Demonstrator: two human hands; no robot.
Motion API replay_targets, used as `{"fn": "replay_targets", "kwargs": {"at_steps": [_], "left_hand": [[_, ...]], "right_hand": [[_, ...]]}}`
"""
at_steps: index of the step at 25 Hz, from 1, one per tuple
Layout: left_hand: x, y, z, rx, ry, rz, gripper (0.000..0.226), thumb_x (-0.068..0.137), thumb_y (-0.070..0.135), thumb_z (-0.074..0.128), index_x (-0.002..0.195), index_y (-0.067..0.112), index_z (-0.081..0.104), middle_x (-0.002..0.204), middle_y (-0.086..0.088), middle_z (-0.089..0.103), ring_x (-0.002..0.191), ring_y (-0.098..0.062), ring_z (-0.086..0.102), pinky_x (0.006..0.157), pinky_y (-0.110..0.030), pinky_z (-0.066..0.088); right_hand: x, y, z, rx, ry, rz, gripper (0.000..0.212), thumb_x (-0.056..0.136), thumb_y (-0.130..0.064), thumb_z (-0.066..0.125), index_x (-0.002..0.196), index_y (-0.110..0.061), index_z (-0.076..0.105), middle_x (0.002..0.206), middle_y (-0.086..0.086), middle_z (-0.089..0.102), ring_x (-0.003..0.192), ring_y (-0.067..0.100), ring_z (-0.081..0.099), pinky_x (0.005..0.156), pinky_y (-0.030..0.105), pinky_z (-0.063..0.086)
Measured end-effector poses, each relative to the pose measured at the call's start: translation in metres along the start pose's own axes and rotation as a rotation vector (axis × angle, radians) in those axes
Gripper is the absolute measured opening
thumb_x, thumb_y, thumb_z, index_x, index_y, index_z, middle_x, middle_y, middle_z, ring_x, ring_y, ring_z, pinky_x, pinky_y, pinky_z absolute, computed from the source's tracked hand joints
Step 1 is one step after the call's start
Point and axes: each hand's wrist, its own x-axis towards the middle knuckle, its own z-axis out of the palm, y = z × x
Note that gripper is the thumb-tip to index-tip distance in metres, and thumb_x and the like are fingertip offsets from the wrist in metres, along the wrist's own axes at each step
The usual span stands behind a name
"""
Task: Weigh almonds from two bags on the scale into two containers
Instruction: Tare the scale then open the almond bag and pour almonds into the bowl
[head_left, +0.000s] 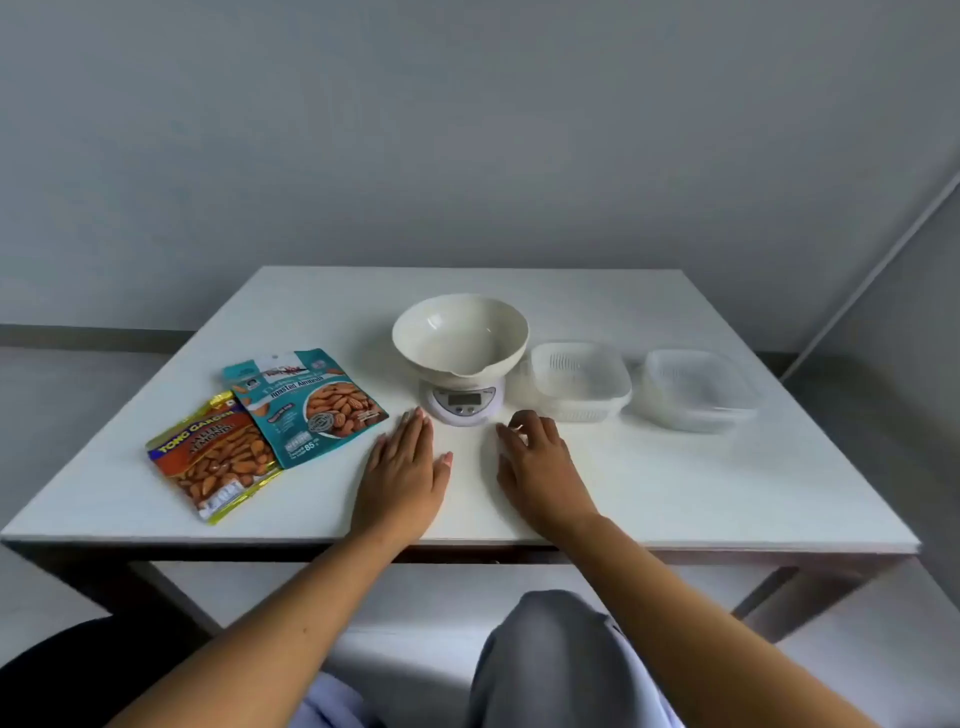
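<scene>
1. Our left hand (402, 475) lies flat on the white table (675, 493), fingers straight and together, holding nothing.
2. Our right hand (535, 467) rests beside it, fingers loosely curled, empty.
3. The digital scale (462, 402), cream bowl (460, 335) on top, sits just beyond both hands.
4. Teal almond bag (306, 405) overlaps gold almond bag (215, 460), left.
5. Two clear containers (579, 379) (698, 389) stand right, both empty.

A white square table (675, 493) stands against plain grey walls (467, 130).
</scene>
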Motion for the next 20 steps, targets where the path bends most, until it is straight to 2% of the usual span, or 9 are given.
{"fn": "replay_targets", "kwargs": {"at_steps": [4, 8, 11, 14, 17, 20], "left_hand": [[-0.001, 0.000, -0.001, -0.005, 0.028, -0.004, 0.088, 0.080, 0.052, -0.005, 0.151, 0.007, 0.021, 0.161, -0.008, 0.018, 0.149, -0.019, 0.014, 0.120, -0.037, 0.010], [-0.002, -0.001, 0.002, 0.027, 0.085, -0.002, 0.072, 0.090, 0.045, 0.018, 0.139, 0.000, 0.045, 0.148, -0.015, 0.044, 0.138, -0.028, 0.042, 0.112, -0.045, 0.031], [-0.002, -0.002, 0.002, 0.001, 0.073, -0.006, 0.071, 0.090, 0.045, 0.017, 0.141, 0.002, 0.043, 0.150, -0.014, 0.041, 0.140, -0.027, 0.038, 0.114, -0.044, 0.028], [-0.002, -0.003, 0.004, 0.017, 0.097, -0.001, 0.066, 0.091, 0.043, 0.025, 0.136, 0.002, 0.050, 0.145, -0.015, 0.049, 0.135, -0.027, 0.045, 0.110, -0.045, 0.035], [-0.002, -0.004, 0.004, 0.018, 0.088, 0.004, 0.067, 0.092, 0.044, 0.023, 0.138, 0.003, 0.048, 0.147, -0.014, 0.046, 0.138, -0.026, 0.042, 0.112, -0.044, 0.031], [-0.001, -0.005, 0.002, -0.005, 0.089, 0.022, 0.076, 0.089, 0.049, 0.010, 0.147, 0.006, 0.033, 0.157, -0.010, 0.030, 0.146, -0.022, 0.026, 0.119, -0.037, 0.017]], "right_hand": [[0.011, -0.013, -0.001, 0.015, -0.032, 0.018, 0.053, 0.091, -0.015, 0.043, 0.143, -0.016, 0.038, 0.123, 0.015, 0.046, 0.109, 0.036, 0.046, 0.091, 0.042, 0.044], [0.023, -0.011, 0.006, -0.014, -0.027, 0.001, 0.055, 0.086, -0.016, 0.044, 0.141, -0.020, 0.045, 0.105, 0.018, 0.055, 0.093, 0.039, 0.056, 0.074, 0.042, 0.047], [0.025, -0.013, 0.002, -0.069, -0.058, -0.025, 0.056, 0.089, -0.016, 0.043, 0.145, -0.022, 0.038, 0.101, 0.017, 0.059, 0.088, 0.039, 0.058, 0.062, 0.037, 0.041], [0.038, -0.011, -0.001, -0.169, -0.167, -0.116, 0.057, 0.095, -0.022, 0.037, 0.150, -0.018, 0.025, 0.103, 0.016, 0.065, 0.091, 0.039, 0.060, 0.062, 0.034, 0.031], [0.047, -0.012, -0.002, -0.185, -0.193, -0.169, 0.055, 0.095, -0.023, 0.036, 0.149, -0.013, 0.027, 0.104, 0.019, 0.066, 0.091, 0.040, 0.060, 0.063, 0.034, 0.031], [0.039, -0.007, 0.001, -0.146, -0.084, -0.162, 0.056, 0.089, -0.022, 0.040, 0.145, -0.019, 0.036, 0.088, 0.017, 0.070, 0.076, 0.041, 0.062, 0.057, 0.033, 0.033]]}}
